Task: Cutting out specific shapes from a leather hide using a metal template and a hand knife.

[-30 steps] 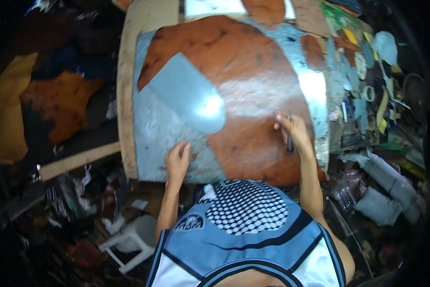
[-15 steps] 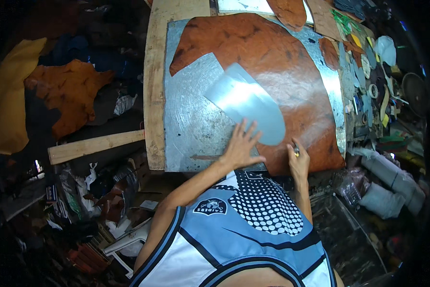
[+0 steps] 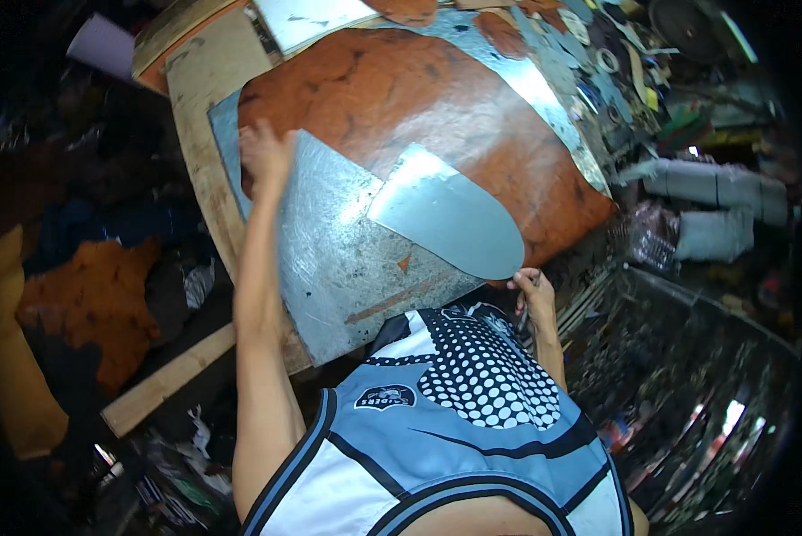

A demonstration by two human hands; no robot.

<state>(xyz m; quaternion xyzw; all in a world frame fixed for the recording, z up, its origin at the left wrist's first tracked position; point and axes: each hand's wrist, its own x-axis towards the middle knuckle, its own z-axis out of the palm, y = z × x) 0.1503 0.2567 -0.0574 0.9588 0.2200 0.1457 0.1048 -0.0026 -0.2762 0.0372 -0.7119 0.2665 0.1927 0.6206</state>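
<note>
A large brown leather hide (image 3: 347, 80) with dark mottling lies over a scratched grey metal sheet (image 3: 329, 232) on the worktable. A smooth plate (image 3: 455, 214) with one rounded end, shiny grey, rests partly on the leather and partly on the sheet. My left hand (image 3: 265, 156), arm stretched out, is at the leather's far left edge; it is blurred, but thumb and fingers look apart. Near the plate's rounded end, at the leather's near edge, my right hand (image 3: 535, 297) is closed around a slim pen-like tool, mostly hidden by the fingers.
Leather scraps (image 3: 499, 34) and a white board (image 3: 312, 20) lie along the back. Left of the table hang a brown hide (image 3: 88, 308) and a wooden bar (image 3: 169, 380). Wrapped bundles (image 3: 714, 234) stand at right, beside a cluttered bin (image 3: 669, 375).
My left hand has left the plate and reached to the leather's far left edge. My right hand has come closer to the plate's rounded end. The view has turned.
</note>
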